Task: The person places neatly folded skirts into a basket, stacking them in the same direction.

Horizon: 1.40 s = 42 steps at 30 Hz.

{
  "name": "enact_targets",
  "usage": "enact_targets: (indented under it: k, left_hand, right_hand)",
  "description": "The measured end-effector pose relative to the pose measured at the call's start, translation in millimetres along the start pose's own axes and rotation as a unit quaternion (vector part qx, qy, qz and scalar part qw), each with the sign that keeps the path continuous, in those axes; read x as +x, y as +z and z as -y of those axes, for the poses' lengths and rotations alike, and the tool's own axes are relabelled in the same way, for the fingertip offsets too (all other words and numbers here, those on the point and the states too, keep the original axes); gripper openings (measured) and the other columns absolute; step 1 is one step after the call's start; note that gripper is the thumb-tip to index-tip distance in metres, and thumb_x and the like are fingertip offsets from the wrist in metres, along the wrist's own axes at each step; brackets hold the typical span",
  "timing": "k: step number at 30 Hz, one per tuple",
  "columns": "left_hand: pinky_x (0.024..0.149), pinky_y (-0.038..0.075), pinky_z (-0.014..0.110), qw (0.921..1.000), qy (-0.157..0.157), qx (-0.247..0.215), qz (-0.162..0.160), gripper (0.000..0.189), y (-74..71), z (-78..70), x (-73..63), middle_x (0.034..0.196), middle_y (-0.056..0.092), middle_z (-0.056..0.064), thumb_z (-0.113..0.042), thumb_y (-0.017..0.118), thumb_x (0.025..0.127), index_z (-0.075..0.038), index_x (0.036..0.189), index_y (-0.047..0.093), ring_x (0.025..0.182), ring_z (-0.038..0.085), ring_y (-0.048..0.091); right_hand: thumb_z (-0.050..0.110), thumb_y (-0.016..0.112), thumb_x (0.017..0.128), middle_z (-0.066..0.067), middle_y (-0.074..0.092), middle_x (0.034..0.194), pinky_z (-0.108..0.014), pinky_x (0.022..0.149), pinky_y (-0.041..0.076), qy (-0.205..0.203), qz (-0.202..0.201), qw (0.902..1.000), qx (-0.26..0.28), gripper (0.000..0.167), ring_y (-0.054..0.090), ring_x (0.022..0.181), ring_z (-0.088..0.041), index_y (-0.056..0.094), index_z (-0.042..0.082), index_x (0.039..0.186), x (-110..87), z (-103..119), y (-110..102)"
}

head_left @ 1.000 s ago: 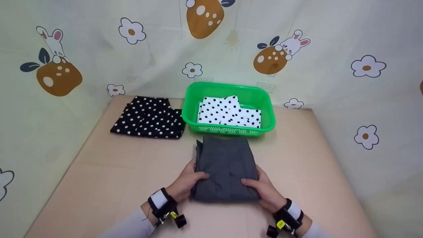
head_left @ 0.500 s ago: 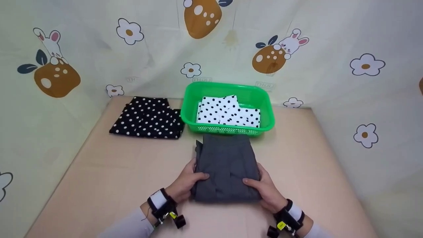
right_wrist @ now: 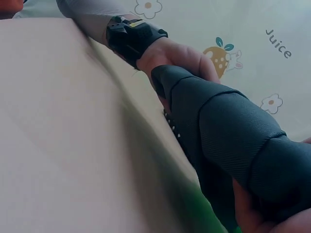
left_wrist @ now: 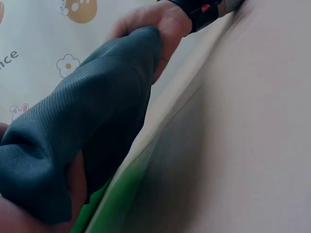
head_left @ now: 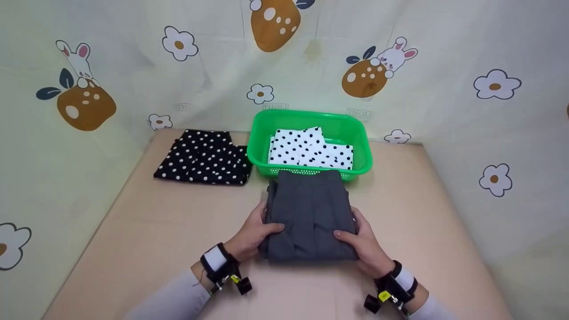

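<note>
Folded grey garment [head_left: 311, 218]: finely ribbed fabric, near-rectangular, raised above the table [head_left: 178, 249]. Left hand [head_left: 249, 234] and right hand [head_left: 369, 246] grip opposite sides, thumbs on top, fingers curled beneath. Garment partly obscures the green perforated basket [head_left: 306, 118], containing white dotted cloth [head_left: 295, 149]. Black dotted cloth [head_left: 204, 158] lies left.

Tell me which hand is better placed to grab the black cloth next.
Left hand, probably: it is nearer the black cloth than the right hand, though both hold the gray cloth.
</note>
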<state>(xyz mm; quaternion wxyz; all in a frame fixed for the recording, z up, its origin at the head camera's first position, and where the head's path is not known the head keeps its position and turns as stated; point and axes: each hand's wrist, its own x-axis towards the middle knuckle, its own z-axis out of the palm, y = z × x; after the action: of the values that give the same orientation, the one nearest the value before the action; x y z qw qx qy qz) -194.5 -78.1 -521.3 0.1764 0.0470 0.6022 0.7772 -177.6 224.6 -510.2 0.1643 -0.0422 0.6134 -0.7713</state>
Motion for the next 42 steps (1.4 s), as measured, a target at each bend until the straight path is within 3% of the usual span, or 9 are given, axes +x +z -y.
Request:
enact_targets:
  k: [5,10,18,21,30,36,39,42]
  left_hand:
    - [0.122,0.040,0.047,0.9988,0.020,0.038,-0.026,0.084,5.5,-12.0,9.0,0.159,0.048,0.022,0.002,0.071,0.088,-0.003,0.162,0.031,0.141,0.033,0.053]
    - [0.120,0.043,0.046,0.9971,0.040,0.055,-0.034,0.081,8.5,-24.1,13.5,0.155,0.054,0.022,0.003,0.071,0.087,-0.002,0.159,0.036,0.138,0.032,0.055]
    - [0.119,0.045,0.041,0.9966,0.081,0.014,-0.004,0.081,14.7,-51.2,10.6,0.158,0.050,0.023,0.006,0.070,0.087,-0.002,0.159,0.032,0.141,0.030,0.054]
    - [0.119,0.045,0.041,0.9953,0.097,0.005,-0.009,0.080,13.6,-63.7,15.4,0.157,0.051,0.021,0.008,0.070,0.086,-0.003,0.157,0.034,0.141,0.031,0.054]
    - [0.106,0.057,0.038,0.9917,0.120,-0.034,-0.031,0.070,3.3,-85.2,56.5,0.147,0.058,0.024,0.009,0.070,0.089,-0.004,0.151,0.041,0.126,0.030,0.066]
    - [0.096,0.062,0.036,0.9887,0.135,-0.048,-0.043,0.066,-1.5,-90.9,86.2,0.137,0.064,0.024,0.012,0.066,0.087,-0.004,0.148,0.045,0.114,0.029,0.072]
    - [0.092,0.062,0.034,0.9893,0.126,-0.054,-0.050,0.067,-4.0,-94.2,98.6,0.134,0.065,0.024,0.015,0.061,0.087,-0.004,0.149,0.044,0.110,0.028,0.072]
    - [0.091,0.062,0.033,0.9901,0.114,-0.061,-0.055,0.068,-6.7,-100.2,110.6,0.133,0.065,0.023,0.015,0.059,0.086,-0.003,0.151,0.044,0.110,0.028,0.071]
  right_hand:
    - [-0.003,0.066,0.098,-0.014,0.050,0.149,-0.036,0.100,0.060,-0.012,-0.006,0.9999,-0.004,0.075,0.065,0.126,-0.025,0.031,0.016,0.161,2.9,16.8,-1.2]
    - [-0.006,0.063,0.097,-0.014,0.051,0.147,-0.037,0.097,0.062,-0.027,0.000,0.9996,0.003,0.073,0.068,0.123,-0.024,0.031,0.014,0.160,8.8,31.7,0.3]
    - [-0.008,0.059,0.097,-0.018,0.051,0.147,-0.039,0.096,0.063,-0.066,0.025,0.9973,0.022,0.066,0.069,0.121,-0.025,0.036,0.013,0.155,16.4,60.0,6.5]
    - [-0.007,0.058,0.097,-0.018,0.047,0.151,-0.039,0.097,0.063,-0.081,0.032,0.9960,0.021,0.068,0.067,0.124,-0.026,0.034,0.015,0.157,24.8,70.5,8.1]
    - [-0.006,0.059,0.095,-0.019,0.047,0.147,-0.036,0.092,0.064,-0.093,-0.010,0.9952,-0.030,0.072,0.067,0.120,-0.026,0.033,0.015,0.159,71.1,84.1,-4.6]
    - [-0.006,0.052,0.093,-0.015,0.047,0.143,-0.031,0.087,0.062,-0.104,-0.021,0.9943,0.011,0.071,0.064,0.111,-0.021,0.035,0.016,0.158,97.0,85.8,-11.9]
    - [-0.008,0.049,0.091,-0.014,0.048,0.142,-0.029,0.084,0.060,-0.113,-0.026,0.9925,0.037,0.072,0.063,0.106,-0.020,0.036,0.016,0.157,108.6,86.5,-12.4]
    - [-0.010,0.048,0.090,-0.013,0.047,0.146,-0.028,0.088,0.060,-0.127,-0.042,0.9902,0.039,0.074,0.061,0.112,-0.021,0.035,0.014,0.158,122.7,89.9,-11.1]
